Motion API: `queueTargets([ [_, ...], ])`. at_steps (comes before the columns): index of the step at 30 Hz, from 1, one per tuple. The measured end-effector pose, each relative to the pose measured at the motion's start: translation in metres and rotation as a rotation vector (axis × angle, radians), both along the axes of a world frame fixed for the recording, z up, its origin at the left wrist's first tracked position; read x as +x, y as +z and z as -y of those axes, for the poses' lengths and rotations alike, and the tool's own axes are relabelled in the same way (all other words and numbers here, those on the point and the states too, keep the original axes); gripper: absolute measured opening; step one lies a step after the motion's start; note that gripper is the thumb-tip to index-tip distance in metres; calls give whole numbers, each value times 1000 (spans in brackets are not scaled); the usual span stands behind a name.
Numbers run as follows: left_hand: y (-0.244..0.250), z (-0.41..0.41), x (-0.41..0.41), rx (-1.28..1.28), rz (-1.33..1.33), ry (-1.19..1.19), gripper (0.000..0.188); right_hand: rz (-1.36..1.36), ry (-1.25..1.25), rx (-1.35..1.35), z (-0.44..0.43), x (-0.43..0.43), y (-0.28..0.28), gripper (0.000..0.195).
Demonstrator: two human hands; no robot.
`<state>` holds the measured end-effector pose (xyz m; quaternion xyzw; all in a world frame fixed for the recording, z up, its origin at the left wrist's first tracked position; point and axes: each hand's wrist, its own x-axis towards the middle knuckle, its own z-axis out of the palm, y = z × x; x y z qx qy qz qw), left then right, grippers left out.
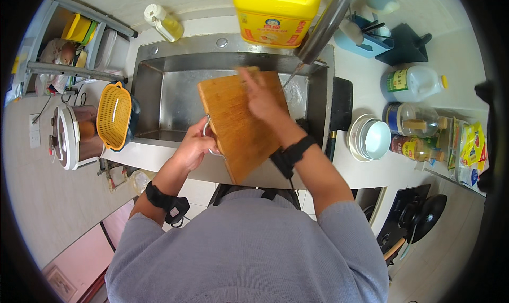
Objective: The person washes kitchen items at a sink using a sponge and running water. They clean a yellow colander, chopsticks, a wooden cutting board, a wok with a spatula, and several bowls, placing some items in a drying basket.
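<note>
A wooden cutting board (242,132) is tilted over the stainless steel sink (179,98). My left hand (191,147) grips the board by the wire metal handle (205,130) on its left edge. Against the upper part of the board's face lies my right hand (265,104), blurred by motion. Under its fingers is a small tan scrubber (256,73), too smeared to make out exactly. From the grey faucet (326,24), a thin stream of water (292,78) runs down just right of the board into the basin.
A yellow detergent jug (276,20) and an oil bottle (165,24) stand behind the sink. To its left is a yellow colander (115,116). A cleaver (340,104), stacked bowls (375,140) and a vinegar jug (411,84) occupy the right counter.
</note>
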<state>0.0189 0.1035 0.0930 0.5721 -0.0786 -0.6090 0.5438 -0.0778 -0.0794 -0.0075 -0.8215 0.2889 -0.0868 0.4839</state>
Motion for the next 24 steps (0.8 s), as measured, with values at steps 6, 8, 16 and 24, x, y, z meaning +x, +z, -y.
queueTargets([
  [6,12,-12,-2,-50,-34,27,69,-211,-261,68,45,-46,-109,68],
  [8,7,-15,-2,-69,-42,42,67,-85,-113,0,31,-36,-86,66],
  [16,-7,-12,3,-92,-70,273,54,263,264,-39,-81,-42,49,62],
  [24,0,-26,0,-164,-151,302,54,-113,21,120,-4,-66,-50,58],
])
